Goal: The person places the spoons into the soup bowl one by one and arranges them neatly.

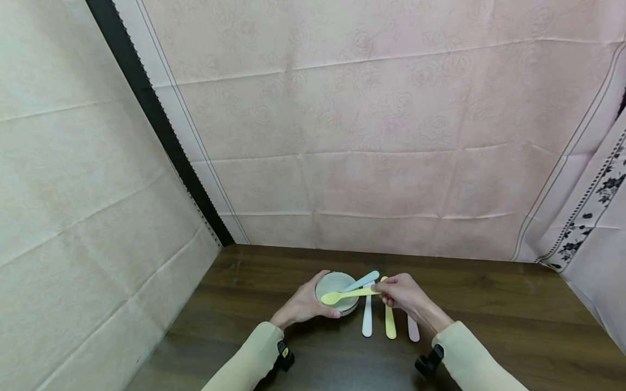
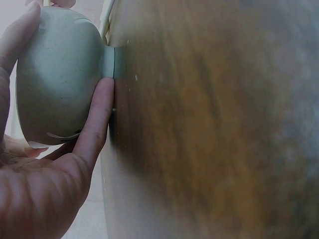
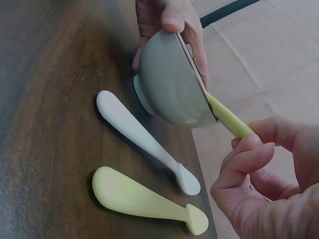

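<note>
Bowl sits near the wood table's far edge, left hand wrapped round it, right hand pinching a yellow spoon over it. More spoons just beside, loads of room sideways, pinkish cloth behind.

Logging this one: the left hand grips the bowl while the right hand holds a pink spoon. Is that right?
Not quite: the spoon held by the right hand is yellow, not pink, as the head view shows. The left hand does grip the bowl.

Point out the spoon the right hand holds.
The yellow spoon reaching over the bowl, pinched by the right hand; the other yellow spoon lies on the table.
</note>
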The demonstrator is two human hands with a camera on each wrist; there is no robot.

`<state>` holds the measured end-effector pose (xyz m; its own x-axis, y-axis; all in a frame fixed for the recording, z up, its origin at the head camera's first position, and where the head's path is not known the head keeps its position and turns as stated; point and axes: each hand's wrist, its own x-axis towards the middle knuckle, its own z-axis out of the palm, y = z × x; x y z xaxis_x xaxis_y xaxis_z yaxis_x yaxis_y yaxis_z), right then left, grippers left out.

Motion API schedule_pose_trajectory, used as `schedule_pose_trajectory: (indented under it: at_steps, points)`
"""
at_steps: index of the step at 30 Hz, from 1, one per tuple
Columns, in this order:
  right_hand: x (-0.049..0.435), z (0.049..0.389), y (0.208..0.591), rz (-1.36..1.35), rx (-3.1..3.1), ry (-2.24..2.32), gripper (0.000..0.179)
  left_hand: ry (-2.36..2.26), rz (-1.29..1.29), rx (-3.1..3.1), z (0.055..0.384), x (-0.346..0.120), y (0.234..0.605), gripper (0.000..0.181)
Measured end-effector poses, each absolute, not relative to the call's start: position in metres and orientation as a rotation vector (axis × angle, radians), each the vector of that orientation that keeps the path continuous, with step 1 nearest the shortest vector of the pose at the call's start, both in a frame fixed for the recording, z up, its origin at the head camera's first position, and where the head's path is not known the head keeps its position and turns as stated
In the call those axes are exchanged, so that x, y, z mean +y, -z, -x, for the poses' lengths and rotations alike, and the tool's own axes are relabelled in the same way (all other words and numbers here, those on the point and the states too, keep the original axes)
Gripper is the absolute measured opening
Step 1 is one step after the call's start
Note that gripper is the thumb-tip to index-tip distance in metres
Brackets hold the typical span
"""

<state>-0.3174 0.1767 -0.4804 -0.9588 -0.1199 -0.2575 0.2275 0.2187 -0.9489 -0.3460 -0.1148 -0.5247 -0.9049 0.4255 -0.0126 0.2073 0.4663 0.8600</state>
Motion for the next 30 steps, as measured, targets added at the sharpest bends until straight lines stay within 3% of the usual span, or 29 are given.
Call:
schedule_pose_trajectory:
  at_steps: [30]
  points:
    - [0.18, 0.329, 0.481, -0.125, 2.27, 1.811, 0.024, -1.411, -0.534, 2.484, 0.346, -0.115, 0.525, 0.113]
